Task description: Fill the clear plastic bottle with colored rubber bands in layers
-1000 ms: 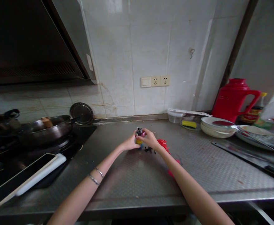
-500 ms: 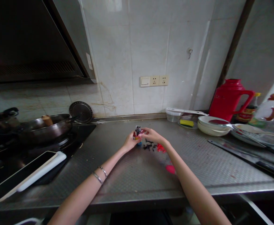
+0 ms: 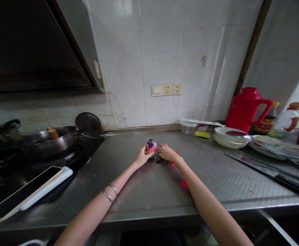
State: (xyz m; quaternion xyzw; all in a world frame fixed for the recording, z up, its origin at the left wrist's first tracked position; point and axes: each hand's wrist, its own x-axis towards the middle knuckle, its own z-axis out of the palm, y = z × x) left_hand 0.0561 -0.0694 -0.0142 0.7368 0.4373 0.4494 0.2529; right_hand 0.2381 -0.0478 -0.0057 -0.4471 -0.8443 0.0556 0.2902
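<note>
At the frame's centre, a small jar point(image 3: 151, 146) shows pink, yellow and blue, black up top, near black bits point(image 3: 160, 161) and red bits point(image 3: 172, 163). The grey counter point(image 3: 129, 194) is finely chequered; at right, the flask point(image 3: 241, 111) is red.

Shows a range hood point(image 3: 37, 41) at ten o'clock, wall sockets point(image 3: 167, 90) at one, a red thermos flask point(image 3: 241, 111) at three, a smartphone point(image 3: 25, 191) at eight and a steel frying pan point(image 3: 51, 144) at nine.
</note>
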